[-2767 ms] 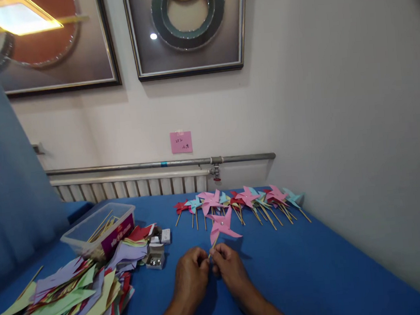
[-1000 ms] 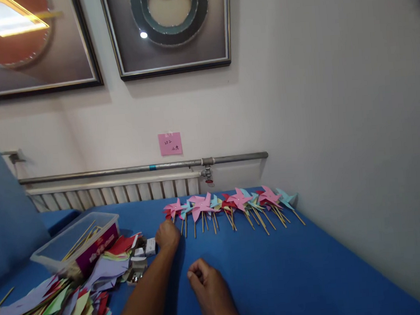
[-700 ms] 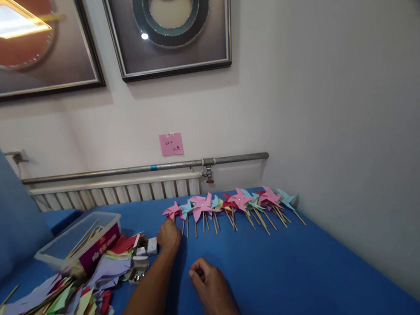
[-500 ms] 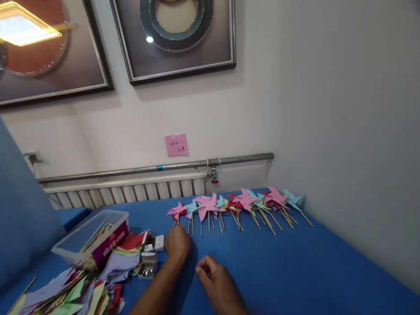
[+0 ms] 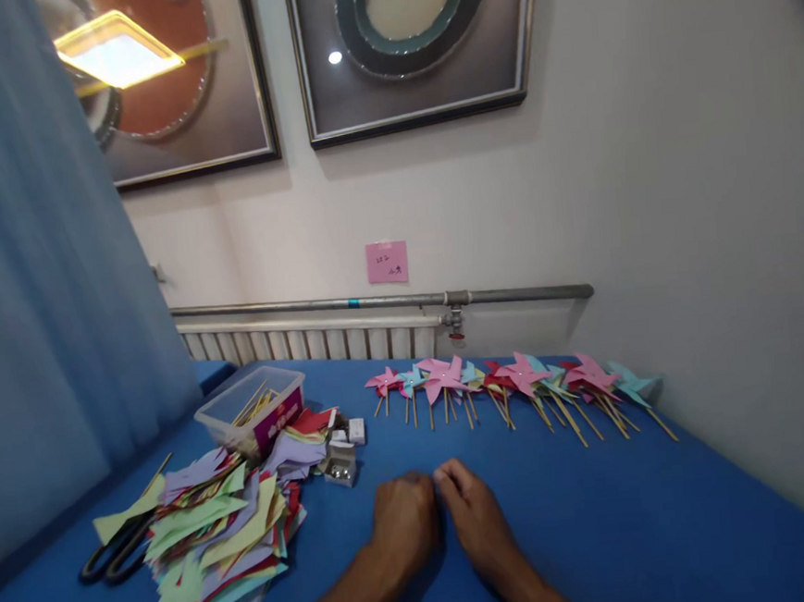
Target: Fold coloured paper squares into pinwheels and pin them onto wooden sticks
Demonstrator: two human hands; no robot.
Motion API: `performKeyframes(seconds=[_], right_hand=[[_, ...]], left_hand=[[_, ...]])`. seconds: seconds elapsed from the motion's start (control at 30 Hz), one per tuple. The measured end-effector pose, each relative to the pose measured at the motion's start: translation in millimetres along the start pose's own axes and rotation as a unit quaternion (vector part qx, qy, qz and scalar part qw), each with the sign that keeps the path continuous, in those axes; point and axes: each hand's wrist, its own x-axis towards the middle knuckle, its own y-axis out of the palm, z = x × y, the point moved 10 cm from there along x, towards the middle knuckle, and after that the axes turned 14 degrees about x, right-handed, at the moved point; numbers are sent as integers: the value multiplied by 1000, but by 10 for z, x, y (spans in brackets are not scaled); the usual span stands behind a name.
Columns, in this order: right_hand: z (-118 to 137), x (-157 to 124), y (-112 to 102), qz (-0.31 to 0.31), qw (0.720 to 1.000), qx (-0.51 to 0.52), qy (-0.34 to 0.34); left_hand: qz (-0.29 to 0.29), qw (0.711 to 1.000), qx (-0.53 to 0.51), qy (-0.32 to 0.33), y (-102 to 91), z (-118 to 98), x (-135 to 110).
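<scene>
Pink leftmost pinwheel released; left hand back beside right hand.

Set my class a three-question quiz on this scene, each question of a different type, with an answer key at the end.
1. Multiple choice: how are the left hand and right hand held?
A) palms up, fingers spread
B) curled, side by side
C) crossed at the wrists

2. True or false: the paper pinwheels lie farther from the person than both hands.

3. Fill in: inside the clear plastic box lie several thin ____.

Key:
1. B
2. True; they lie in a row toward the far side of the blue surface.
3. sticks
</scene>
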Motion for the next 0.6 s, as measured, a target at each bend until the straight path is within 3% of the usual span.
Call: performKeyframes(seconds=[0.13,0.47,0.6], right_hand=[[76,-8,-4,-8,999,-13,-39],[158,-8,-50,-29,996,-57,-56],[236,-84,-26,-8,997,-50,-61]], left_hand=[[7,999,23,48,-13,-67,5],[-13,997,48,63,-70,-42,-30],[-16,997,51,62,-58,-59,-43]])
